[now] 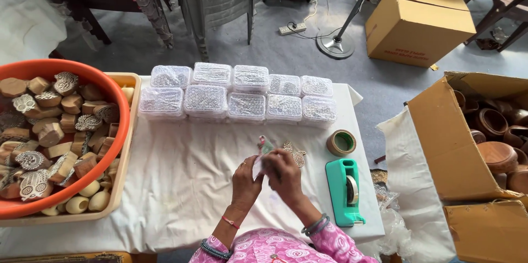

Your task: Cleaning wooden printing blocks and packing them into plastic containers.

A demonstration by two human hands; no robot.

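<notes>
A desk [181,186] draped in white cloth is seen from above. At its left edge, an orange tub [118,125] heaped with carved wooden blocks is set inside a beige tray [124,186]. Along the desk's far edge, clear lidded boxes [236,98] are lined up in two rows. At its right end, a teal tape dispenser [345,191] is laid, with a tape roll [341,143] just beyond it. Near the desk's middle, a small thin packet [263,153] is pinched between the left hand [246,177] and the right hand [283,170], both grips closed on it. Beside the right hand, a small carved piece [297,154] is laid on the cloth.
</notes>
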